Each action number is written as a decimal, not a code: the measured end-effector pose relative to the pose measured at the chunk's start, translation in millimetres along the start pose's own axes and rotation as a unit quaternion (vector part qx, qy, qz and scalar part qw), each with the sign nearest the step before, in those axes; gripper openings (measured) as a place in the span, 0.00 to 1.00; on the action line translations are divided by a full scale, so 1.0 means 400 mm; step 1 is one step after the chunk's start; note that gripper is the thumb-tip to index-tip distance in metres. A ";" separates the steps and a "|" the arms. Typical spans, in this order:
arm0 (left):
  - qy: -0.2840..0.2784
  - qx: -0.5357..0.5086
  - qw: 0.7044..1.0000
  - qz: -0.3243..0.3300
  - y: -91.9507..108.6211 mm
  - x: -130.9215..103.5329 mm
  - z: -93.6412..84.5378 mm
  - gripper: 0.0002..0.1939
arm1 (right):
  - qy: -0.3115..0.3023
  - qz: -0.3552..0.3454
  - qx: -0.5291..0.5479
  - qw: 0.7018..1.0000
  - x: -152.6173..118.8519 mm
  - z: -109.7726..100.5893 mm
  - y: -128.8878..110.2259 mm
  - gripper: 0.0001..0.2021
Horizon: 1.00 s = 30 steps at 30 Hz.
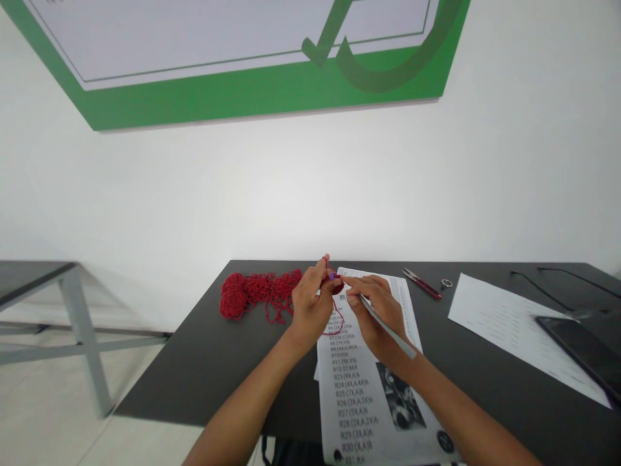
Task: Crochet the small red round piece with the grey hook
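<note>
My left hand (313, 301) is closed on a small red crochet piece (338, 285), with a strand of red yarn running up over a raised finger. A small purple marker (332, 276) shows on the piece. In my right hand (376, 307) is a crochet hook (388, 327) with a long grey handle, its tip at the red piece. A loop of red yarn hangs below the piece. Left of my hands lies a heap of loose red yarn with a wound ball (233, 296) at its end. Beneath my hands is a printed pattern sheet (352, 388).
Red-handled snips (422, 283) and a small ring (446, 283) lie right of the pattern sheet. Farther right are a second paper (504, 323), a dark phone-like device (577, 349) and eyeglasses (543, 291). The dark table (194, 382) stands against a white wall; another table (33, 278) is at left.
</note>
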<state>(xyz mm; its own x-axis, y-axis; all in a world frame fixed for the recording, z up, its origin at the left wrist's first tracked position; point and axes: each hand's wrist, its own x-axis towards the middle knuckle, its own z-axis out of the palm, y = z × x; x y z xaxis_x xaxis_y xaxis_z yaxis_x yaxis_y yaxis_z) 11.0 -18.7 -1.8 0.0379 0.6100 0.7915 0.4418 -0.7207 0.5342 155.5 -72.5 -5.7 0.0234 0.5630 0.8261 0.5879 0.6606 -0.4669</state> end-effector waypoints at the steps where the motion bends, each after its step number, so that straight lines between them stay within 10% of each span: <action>1: -0.002 -0.006 1.000 -0.008 0.001 -0.001 0.001 0.22 | 0.006 0.017 0.012 1.000 -0.003 0.001 -0.003 0.06; 24: -0.005 0.002 1.000 0.008 -0.010 0.011 0.000 0.19 | -0.035 -0.158 -0.108 0.981 -0.003 0.009 0.026 0.08; 30: -0.011 0.030 0.998 0.062 -0.006 0.014 -0.006 0.17 | -0.003 -0.011 -0.008 1.000 -0.007 0.002 0.001 0.07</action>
<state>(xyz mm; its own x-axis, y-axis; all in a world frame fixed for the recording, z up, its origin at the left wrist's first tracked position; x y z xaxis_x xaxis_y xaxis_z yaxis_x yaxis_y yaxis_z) 7.8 -14.5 2.0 0.1147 0.5243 0.8438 0.4859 -0.7704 0.4127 155.0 -73.3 -8.7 0.0066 0.5518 0.8340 0.6017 0.6639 -0.4440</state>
